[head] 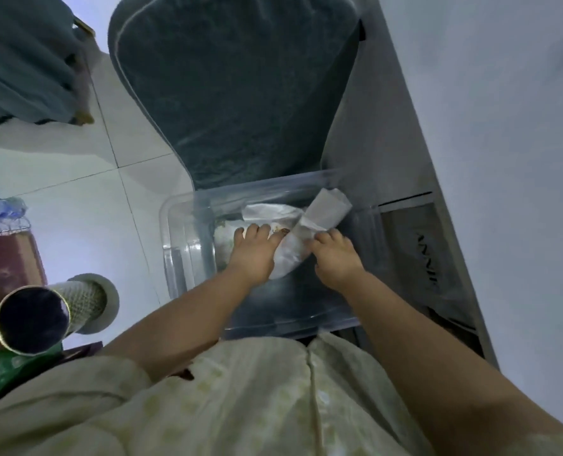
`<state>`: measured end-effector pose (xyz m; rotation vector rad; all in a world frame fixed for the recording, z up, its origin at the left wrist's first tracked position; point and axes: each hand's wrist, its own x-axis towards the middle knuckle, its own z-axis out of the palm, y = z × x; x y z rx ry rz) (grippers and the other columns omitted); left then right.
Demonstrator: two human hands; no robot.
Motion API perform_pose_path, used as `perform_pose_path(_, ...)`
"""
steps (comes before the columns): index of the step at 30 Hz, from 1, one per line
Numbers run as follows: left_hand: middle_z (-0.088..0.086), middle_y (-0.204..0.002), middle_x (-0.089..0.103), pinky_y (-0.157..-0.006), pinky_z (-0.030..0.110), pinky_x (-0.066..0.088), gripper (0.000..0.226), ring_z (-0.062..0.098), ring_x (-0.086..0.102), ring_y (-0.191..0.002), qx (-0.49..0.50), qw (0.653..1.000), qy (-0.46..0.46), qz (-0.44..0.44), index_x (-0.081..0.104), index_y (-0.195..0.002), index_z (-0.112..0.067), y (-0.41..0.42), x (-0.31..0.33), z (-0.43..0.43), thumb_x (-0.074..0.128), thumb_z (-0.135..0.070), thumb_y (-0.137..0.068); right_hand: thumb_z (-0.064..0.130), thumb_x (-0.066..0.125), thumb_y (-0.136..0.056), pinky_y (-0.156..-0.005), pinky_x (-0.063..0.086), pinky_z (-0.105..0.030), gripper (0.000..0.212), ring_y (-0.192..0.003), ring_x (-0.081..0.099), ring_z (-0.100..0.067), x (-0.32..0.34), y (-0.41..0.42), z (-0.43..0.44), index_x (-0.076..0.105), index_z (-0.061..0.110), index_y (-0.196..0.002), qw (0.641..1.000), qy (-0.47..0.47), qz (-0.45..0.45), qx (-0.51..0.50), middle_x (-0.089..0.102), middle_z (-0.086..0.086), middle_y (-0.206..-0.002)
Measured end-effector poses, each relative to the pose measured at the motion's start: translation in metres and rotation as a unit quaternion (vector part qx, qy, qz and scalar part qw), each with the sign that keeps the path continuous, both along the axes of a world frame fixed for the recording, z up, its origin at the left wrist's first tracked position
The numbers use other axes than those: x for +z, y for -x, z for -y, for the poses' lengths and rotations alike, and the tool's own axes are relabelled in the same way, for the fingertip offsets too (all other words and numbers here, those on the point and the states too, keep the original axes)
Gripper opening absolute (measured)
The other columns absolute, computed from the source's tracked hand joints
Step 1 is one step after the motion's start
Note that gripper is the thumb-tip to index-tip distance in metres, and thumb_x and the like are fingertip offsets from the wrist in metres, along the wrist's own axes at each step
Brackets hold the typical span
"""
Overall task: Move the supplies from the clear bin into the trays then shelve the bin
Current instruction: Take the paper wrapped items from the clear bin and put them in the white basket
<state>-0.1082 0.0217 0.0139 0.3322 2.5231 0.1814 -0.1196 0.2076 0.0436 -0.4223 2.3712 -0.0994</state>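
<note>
Pale tiled floor [76,192], blue-grey light, seen from above. Dark padded chair [234,93] straight ahead, its back filling the top centre. Clear bin [178,245] on the chair seat, pressed close against the person's cream shirt [240,396] at the near rim and against the base of the chair back at the far rim. Grey cabinet edge [451,179] running diagonally just beside the bin's right wall, hardly any gap there; a dark open compartment [414,258] with faint lettering beside it. Open floor only to the left of the bin, bare tiles as far as the clutter at the left border.

Inside the bin, white wrapped packets [290,255] lying across the middle, one end [329,205] sticking up over the far right rim. Left hand [253,255] lowered into the bin, fingers curled onto the left side of the packets. Right hand [336,258] at the right side, fingers bent and pressing on the same bundle. Both touching it; whether a firm grip or only a resting press, cannot tell, with motion blur on the wrapping. Bottom of the bin near the body bare and dark.

At the lower left, a round tin [31,320] with a gold rim and a pale ribbed post [89,301] on a round base, well apart from the bin. Teal cloth [23,60] hanging at the upper left.
</note>
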Motion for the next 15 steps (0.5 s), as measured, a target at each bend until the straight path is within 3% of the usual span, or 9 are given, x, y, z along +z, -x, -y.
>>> perform_pose_path(2, 0.007, -0.140, 0.038, -0.103, 0.046, 0.026, 0.067, 0.030, 0.033, -0.126, 0.006, 1.000, -0.009, 0.000, 0.032, -0.141, -0.026, 0.017, -0.013, -0.003, 0.059, -0.018, -0.081, 0.008, 0.057, -0.082, -0.110, 0.024, -0.047, 0.063, -0.131, 0.027, -0.037, -0.016, 0.020, 0.003, 0.034, 0.017, -0.140, 0.999, -0.018, -0.014, 0.032, 0.037, -0.013, -0.142)
perform_pose_path(5, 0.008, -0.139, 0.038, -0.103, 0.044, 0.027, 0.061, 0.029, 0.033, -0.125, 0.023, 0.999, -0.014, 0.018, 0.033, -0.140, -0.023, 0.033, -0.036, -0.008, 0.054, -0.015, -0.083, 0.013, 0.055, -0.088, -0.117, 0.006, -0.051, 0.066, -0.142, 0.008, -0.039, -0.047, 0.051, 0.013, 0.023, 0.012, -0.146, 0.997, -0.027, 0.002, 0.072, 0.022, -0.017, -0.152)
perform_pose_path(8, 0.008, -0.140, 0.038, -0.103, 0.043, 0.028, 0.064, 0.029, 0.034, -0.125, 0.020, 0.999, -0.008, 0.037, 0.032, -0.140, -0.021, 0.030, -0.059, -0.012, 0.056, -0.014, -0.081, 0.020, 0.048, -0.094, -0.118, 0.004, -0.049, 0.063, -0.144, 0.004, -0.038, -0.080, 0.070, 0.023, 0.017, 0.009, -0.147, 0.993, -0.040, 0.013, 0.107, 0.015, -0.017, -0.155)
perform_pose_path(11, 0.009, -0.140, 0.039, -0.101, 0.043, 0.027, 0.066, 0.030, 0.034, -0.124, 0.062, 0.997, -0.008, 0.042, 0.032, -0.142, -0.020, 0.016, -0.077, -0.007, 0.057, -0.015, -0.081, 0.019, 0.049, -0.093, -0.118, 0.006, -0.050, 0.066, -0.141, 0.014, -0.041, -0.105, 0.078, 0.029, 0.015, 0.001, -0.146, 0.988, -0.083, -0.001, 0.128, 0.021, -0.023, -0.152)
perform_pose_path(15, 0.009, -0.139, 0.042, -0.101, 0.042, 0.023, 0.063, 0.031, 0.034, -0.124, 0.099, 0.994, -0.023, 0.028, 0.040, -0.138, -0.021, 0.009, -0.085, -0.001, 0.058, -0.012, -0.079, 0.019, 0.065, -0.081, -0.117, 0.014, -0.048, 0.058, -0.125, 0.040, -0.037, -0.122, 0.080, 0.025, 0.036, 0.005, -0.129, 0.974, -0.149, -0.024, 0.170, 0.049, -0.019, -0.132)
